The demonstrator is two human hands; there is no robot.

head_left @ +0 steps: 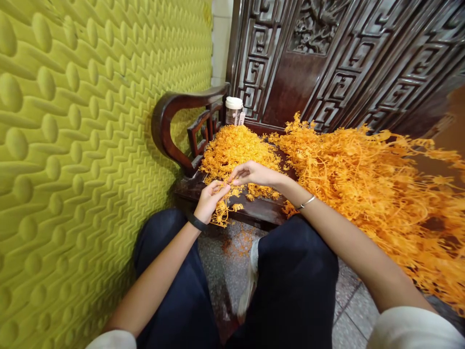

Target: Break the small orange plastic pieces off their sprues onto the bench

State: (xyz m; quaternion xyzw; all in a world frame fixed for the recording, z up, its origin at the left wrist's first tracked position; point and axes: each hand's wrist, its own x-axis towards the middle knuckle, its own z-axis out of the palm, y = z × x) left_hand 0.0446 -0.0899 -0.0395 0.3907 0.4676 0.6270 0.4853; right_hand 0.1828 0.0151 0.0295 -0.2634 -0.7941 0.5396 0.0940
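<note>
Two hands pinch one orange sprig before two orange heaps.

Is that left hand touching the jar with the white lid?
Apart. The head view shows the orange pile between the left hand and the white-lidded jar.

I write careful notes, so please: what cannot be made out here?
Head view:
Exact contact between left hand, right hand and orange sprig: too small, partly behind hands.
White-lidded container: base hidden by smaller orange heap.
Label beside it: too small to read.
Larger orange heap: cut off at right edge.
</note>
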